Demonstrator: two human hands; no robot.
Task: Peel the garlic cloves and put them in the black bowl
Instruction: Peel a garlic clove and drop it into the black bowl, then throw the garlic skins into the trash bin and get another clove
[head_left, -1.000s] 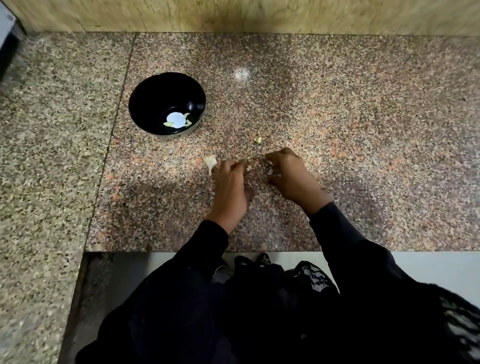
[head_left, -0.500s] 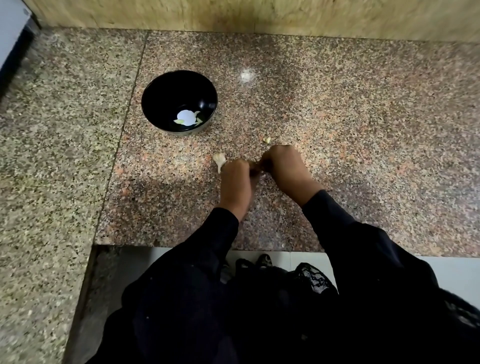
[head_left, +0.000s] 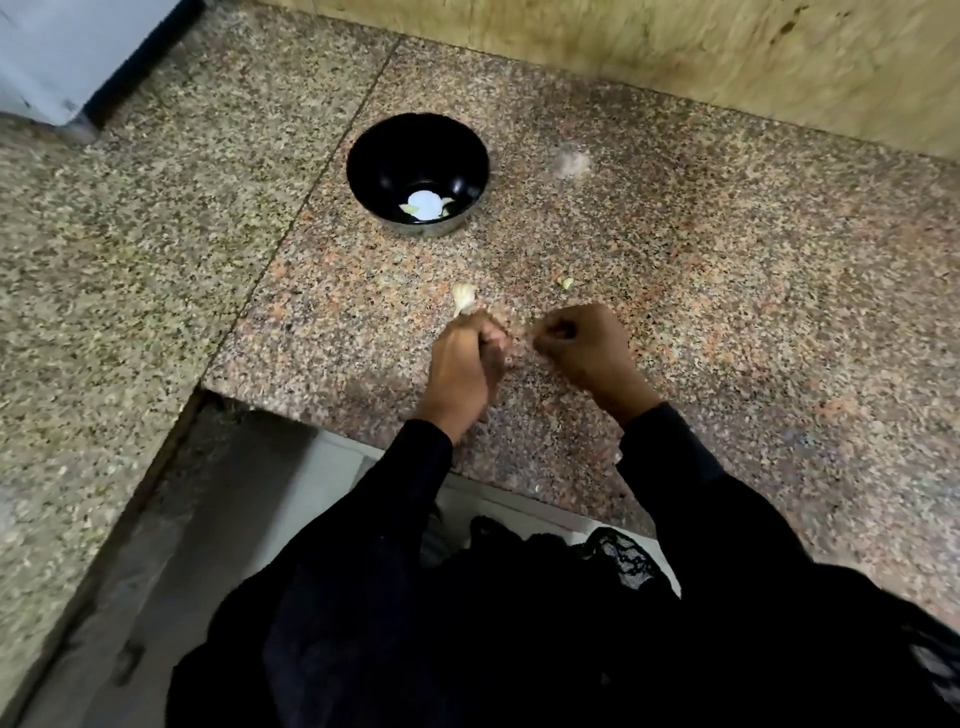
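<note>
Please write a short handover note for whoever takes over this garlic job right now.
Left hand: fingers curled, just short of the garlic piece on the counter; what it holds is hidden.
Right hand: fingers curled, contents too small to tell.
Black bowl: behind the hands, with a few pale garlic bits inside.
Small scrap lies beyond the right hand.
Left: finish peeling and put the cloves in the bowl.
</note>
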